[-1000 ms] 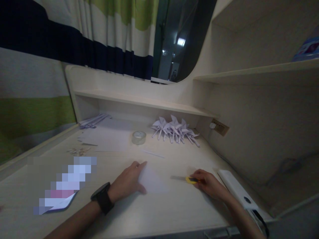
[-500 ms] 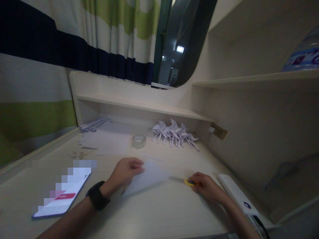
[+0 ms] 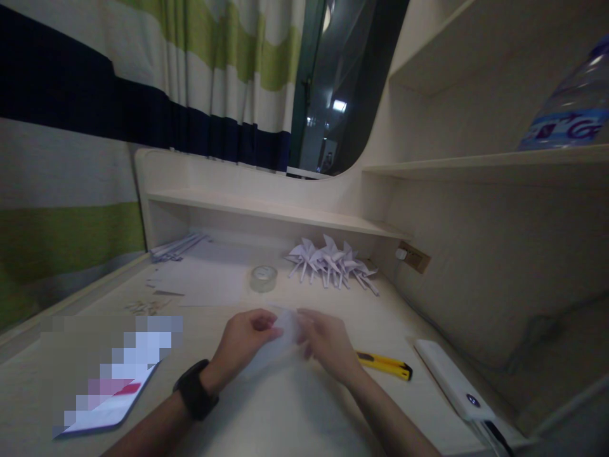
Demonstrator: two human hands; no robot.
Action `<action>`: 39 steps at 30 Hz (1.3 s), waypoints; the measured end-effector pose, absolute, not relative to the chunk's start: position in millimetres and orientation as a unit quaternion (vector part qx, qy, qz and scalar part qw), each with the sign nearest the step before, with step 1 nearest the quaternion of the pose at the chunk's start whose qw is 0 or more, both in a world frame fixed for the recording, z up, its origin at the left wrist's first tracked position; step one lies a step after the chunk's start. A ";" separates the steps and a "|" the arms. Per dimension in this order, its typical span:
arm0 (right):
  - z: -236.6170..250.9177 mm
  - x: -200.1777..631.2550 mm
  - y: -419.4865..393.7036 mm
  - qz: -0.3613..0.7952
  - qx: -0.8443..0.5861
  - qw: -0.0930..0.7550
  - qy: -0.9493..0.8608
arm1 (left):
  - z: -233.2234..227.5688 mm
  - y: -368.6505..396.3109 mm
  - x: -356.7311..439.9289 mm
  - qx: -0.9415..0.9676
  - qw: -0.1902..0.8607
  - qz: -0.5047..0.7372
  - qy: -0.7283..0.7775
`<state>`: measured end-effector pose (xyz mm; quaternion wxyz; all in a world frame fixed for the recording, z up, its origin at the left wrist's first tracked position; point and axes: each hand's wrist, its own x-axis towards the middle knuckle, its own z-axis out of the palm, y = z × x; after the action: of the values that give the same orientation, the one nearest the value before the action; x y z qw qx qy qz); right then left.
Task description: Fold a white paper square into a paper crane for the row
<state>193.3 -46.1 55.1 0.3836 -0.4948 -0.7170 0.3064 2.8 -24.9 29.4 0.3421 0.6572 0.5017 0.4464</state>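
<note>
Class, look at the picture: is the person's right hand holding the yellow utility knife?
No. The yellow utility knife lies on the desk beside the right hand, which grips a sheet of paper together with the left hand.

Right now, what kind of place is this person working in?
Probably a bedroom or dorm study nook: a built-in desk with shelves, a striped curtain beside a window, and both hands folding paper.

A pixelated patch (image 3: 111,355) left of the left hand (image 3: 245,343) masks the phone's screen; the bottle (image 3: 568,105) far right is cut by the frame edge.
</note>
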 end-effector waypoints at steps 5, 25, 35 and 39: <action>50.3 186.7 -43.7 0.321 -0.527 0.414 -0.670 | 23.7 -24.6 3.8 0.626 0.358 0.473 0.506; 35.3 244.1 -30.2 0.309 -0.497 0.414 -0.698 | 43.8 -20.0 -44.4 0.663 0.548 0.287 0.421; 1.7 258.2 -10.5 0.406 -0.444 0.438 -0.668 | 17.0 0.9 -28.4 0.688 0.517 0.274 0.429; -11.9 260.8 -8.7 0.456 -0.483 0.440 -0.604 | 10.1 3.0 -28.6 0.657 0.526 0.312 0.441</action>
<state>260.8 -8.7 -11.9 0.4399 -0.4829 -0.6042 0.4564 -28.6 3.0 10.1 0.5257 0.6569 0.4414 0.3119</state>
